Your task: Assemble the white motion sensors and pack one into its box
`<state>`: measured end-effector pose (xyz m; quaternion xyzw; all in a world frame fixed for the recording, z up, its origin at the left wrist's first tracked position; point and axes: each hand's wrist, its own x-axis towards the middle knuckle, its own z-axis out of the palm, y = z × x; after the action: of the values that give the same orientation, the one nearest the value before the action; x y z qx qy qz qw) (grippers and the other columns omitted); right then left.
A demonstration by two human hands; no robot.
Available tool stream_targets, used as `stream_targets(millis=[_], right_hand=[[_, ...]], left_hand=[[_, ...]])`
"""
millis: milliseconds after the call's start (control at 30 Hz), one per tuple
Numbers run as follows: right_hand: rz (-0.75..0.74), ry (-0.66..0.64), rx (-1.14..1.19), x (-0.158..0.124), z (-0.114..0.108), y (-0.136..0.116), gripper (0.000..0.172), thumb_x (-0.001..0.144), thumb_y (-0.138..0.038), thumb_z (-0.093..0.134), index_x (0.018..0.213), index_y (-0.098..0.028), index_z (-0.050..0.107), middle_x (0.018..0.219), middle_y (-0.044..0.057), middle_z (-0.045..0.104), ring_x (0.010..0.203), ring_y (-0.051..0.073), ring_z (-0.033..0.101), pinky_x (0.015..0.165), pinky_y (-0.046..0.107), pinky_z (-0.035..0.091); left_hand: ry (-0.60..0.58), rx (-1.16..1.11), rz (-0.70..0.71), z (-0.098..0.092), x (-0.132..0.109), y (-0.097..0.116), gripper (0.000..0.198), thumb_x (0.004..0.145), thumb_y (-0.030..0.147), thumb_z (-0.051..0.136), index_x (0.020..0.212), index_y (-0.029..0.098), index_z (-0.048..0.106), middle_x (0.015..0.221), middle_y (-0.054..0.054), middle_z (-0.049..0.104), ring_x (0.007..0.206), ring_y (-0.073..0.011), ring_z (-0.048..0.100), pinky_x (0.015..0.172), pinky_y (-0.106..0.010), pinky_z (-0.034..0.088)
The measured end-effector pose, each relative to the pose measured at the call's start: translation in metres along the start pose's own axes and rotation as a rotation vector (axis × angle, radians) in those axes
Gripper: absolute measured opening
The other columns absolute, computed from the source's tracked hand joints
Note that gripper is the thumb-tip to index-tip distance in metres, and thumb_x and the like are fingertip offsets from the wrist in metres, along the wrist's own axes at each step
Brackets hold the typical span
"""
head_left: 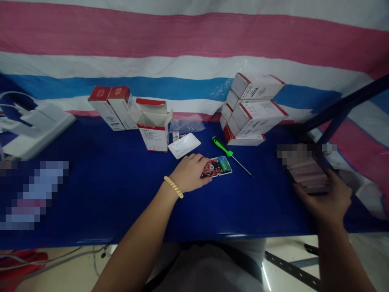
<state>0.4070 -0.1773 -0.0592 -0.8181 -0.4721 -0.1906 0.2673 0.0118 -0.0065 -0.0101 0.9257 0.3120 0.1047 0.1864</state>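
Observation:
My left hand [190,172], with a yellow twisted band at the wrist, grips the left end of a red circuit board [216,167] in a white shell, with a green and blue part at its far end. The board lies on the blue table. On the right, my right hand [332,198] is closed around the sides of a dark, flat, phone-like slab [313,176], whose far part is blurred out. A white plastic cover [184,145] lies just beyond my left hand. A screwdriver [223,147] with a green and black handle rests right of the board.
An opened detector box [154,136] stands beside two closed boxes [114,111] at the back. More boxes [255,113] are stacked at the back right. Clear plastic bag [188,123] lies behind the cover. At left sits a white power strip [36,129]; a blue metal post [343,107] slants at right.

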Motion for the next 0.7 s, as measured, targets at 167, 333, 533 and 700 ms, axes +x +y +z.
stream_targets(millis=[167,333,533,700], right_hand=[[-0.018,-0.007,-0.011,0.0,0.0018,0.0028,0.1,0.055,-0.068,0.065,0.135,-0.008,0.052,0.126,0.02,0.058,0.114,0.041,0.054,0.098,0.055,0.041],[-0.027,0.005,-0.013,0.0004,0.0046,0.0063,0.103,0.055,-0.07,0.065,0.133,-0.005,0.052,0.124,0.021,0.058,0.113,0.04,0.054,0.098,0.054,0.041],[-0.034,-0.013,-0.01,0.0,0.0007,0.0028,0.098,0.057,-0.069,0.065,0.133,-0.007,0.053,0.126,0.02,0.057,0.115,0.039,0.054,0.099,0.053,0.042],[-0.047,-0.007,-0.011,0.0012,0.0012,0.0025,0.095,0.059,-0.067,0.065,0.131,-0.006,0.054,0.126,0.02,0.058,0.116,0.039,0.055,0.1,0.053,0.042]], left_hand=[[0.01,-0.001,0.011,0.0003,-0.0005,-0.0006,0.051,0.084,0.042,0.065,0.124,0.014,0.053,0.119,-0.013,0.059,0.11,-0.0285,0.056,0.097,-0.044,0.046],[-0.002,-0.002,0.006,0.0002,-0.0003,-0.0004,0.054,0.084,0.042,0.065,0.125,0.011,0.053,0.12,-0.013,0.058,0.109,-0.0291,0.055,0.099,-0.044,0.046],[-0.006,0.005,-0.005,0.001,0.0,-0.0002,0.054,0.084,0.042,0.064,0.127,0.011,0.052,0.122,-0.013,0.058,0.111,-0.0292,0.054,0.098,-0.045,0.046],[-0.013,0.005,-0.01,0.001,-0.0005,0.0001,0.055,0.084,0.043,0.063,0.128,0.011,0.051,0.124,-0.013,0.058,0.113,-0.0293,0.054,0.098,-0.045,0.046]])
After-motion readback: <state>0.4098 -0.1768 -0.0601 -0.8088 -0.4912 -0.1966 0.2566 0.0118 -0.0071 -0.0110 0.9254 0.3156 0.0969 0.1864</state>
